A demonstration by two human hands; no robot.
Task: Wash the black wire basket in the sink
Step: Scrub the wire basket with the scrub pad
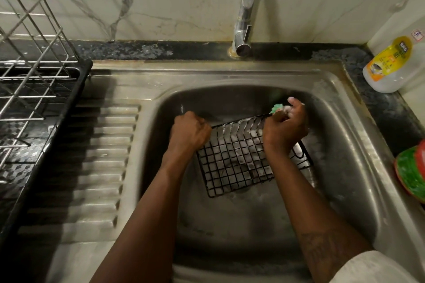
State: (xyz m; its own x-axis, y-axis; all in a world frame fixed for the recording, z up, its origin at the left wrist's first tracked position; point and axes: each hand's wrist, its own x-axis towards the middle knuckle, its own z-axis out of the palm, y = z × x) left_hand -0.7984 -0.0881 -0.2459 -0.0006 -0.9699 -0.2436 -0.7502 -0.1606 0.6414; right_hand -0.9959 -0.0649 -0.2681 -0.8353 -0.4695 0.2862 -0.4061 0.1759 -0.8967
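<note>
Basket (239, 158) mid-sink (333, 89), hands (189, 131) (285, 127) gripping far edge

The black wire basket (239, 158) sits tilted down in the steel sink (340, 108) basin, grid bottom facing up, soapy foam clinging between its wires.

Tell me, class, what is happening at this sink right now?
A person is washing a black wire basket inside a steel sink. The left hand grips the basket's left edge and holds it tilted in the basin. The right hand clutches a soapy green scrubber at the basket's far right corner. Suds cling to the wires. No water is visibly running from the tap. A dish soap bottle stands on the counter to the right.
</note>
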